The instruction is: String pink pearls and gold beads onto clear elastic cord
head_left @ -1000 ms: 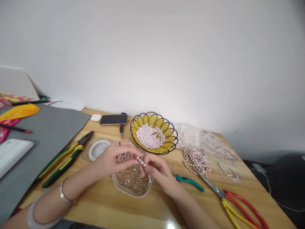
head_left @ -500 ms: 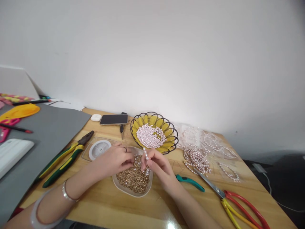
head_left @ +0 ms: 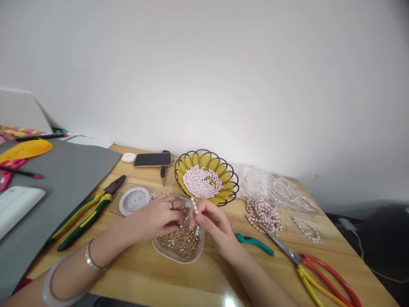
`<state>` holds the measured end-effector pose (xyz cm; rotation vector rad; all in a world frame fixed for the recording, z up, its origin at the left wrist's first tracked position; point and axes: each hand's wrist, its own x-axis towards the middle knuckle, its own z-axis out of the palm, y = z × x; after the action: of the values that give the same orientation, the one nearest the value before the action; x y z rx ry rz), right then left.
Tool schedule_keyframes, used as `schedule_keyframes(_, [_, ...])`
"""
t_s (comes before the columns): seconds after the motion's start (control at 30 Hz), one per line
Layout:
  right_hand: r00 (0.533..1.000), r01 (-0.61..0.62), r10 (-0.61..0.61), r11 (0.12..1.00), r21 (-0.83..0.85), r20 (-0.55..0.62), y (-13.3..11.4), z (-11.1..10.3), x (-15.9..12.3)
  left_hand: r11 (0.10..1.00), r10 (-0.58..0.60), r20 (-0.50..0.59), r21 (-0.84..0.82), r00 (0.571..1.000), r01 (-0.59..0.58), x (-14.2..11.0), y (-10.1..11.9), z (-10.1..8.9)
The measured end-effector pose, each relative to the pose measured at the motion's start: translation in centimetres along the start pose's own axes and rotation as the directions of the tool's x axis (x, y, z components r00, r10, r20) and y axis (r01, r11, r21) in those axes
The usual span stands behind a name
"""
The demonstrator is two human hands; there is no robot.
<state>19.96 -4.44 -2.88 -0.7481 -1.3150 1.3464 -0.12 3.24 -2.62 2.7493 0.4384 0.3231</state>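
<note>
Fingers of the right hand (head_left: pixel 220 230): thumb and forefinger pinching a short string of pearly beads (head_left: pixel 196 209), held nearly upright over the bowl's right side.

Left hand (head_left: pixel 155 217): fingers bent and lowered over the gold beads; whether they grip anything cannot be told. Dark ring (head_left: pixel 171 205) on one finger; silver bracelet (head_left: pixel 89 258) and pale bangle (head_left: pixel 47 283) on the forearm.

Bowl (head_left: pixel 174 257), pale, shallow, on the wooden bench (head_left: pixel 166 283); contents, gold beads (head_left: pixel 185 245) with a few clear ones among them.

Basket (head_left: pixel 229 181), black wire, yellow inside, just behind the bowl; contents, loose pink beads (head_left: pixel 200 183).

Strung beads (head_left: pixel 263 213), one heap, to the right; clear bags (head_left: pixel 286 192) with further strings, beside and behind.

Scissors (head_left: pixel 297 259), one red handle, one yellow; tip at the heap.

Teal-handled tool (head_left: pixel 257 244), between right hand and scissors.

Spool (head_left: pixel 134 201), white, in a clear tray (head_left: pixel 117 209), beyond the left forearm.

Pliers (head_left: pixel 104 198), green and yellow grips, left of the tray.

Phone (head_left: pixel 152 160), dark screen up, beside a small white case (head_left: pixel 128 157).
</note>
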Motion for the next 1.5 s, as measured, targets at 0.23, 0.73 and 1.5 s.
schedule_keyframes(0.23, [1.0,-0.003,0.003,1.0,-0.011,0.003,-0.3,0.1,0.1,0.999,0.032,-0.018,0.016,0.999,-0.031,0.1,0.0,0.4])
schedule_keyframes(0.73, [0.999,-0.031,0.031,1.0,-0.004,-0.006,-0.2,0.1,0.0,0.98,-0.041,-0.016,-0.196,0.999,0.037,-0.2,-0.2,-0.1])
schedule_keyframes(1.5, [0.998,-0.032,0.033,0.999,-0.005,0.062,0.1,-0.1,-0.1,0.674,-0.43,-0.351,-0.738,0.832,0.037,0.3,1.7,-2.8])
